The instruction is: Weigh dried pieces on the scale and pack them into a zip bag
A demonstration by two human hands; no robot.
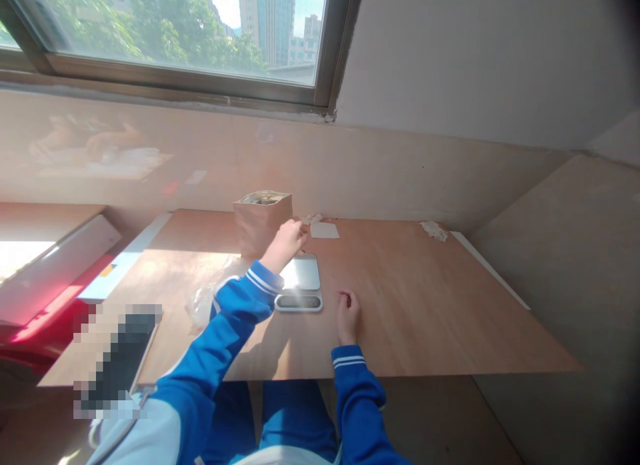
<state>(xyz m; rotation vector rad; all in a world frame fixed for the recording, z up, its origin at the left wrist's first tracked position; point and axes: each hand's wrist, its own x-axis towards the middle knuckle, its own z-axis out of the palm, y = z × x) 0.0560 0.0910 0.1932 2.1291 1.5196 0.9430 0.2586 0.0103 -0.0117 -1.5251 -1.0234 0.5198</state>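
My left hand [287, 241] reaches forward over the far end of a small silver kitchen scale [301, 282], close to the right side of an upright brown paper bag [260, 221]. Its fingers are curled together; whether they pinch something small is too hard to tell. My right hand [347, 315] rests on the wooden table [425, 305] just right of the scale's display, fingers loosely curled, holding nothing. Both arms wear blue sleeves with white stripes.
A white paper slip [325, 230] and small scraps [313, 218] lie behind the scale. A crumpled white piece [434, 230] sits at the far right. A clear plastic bag [207, 298] lies left of my arm. A dark phone-like object [123, 355] rests at the table's near left edge.
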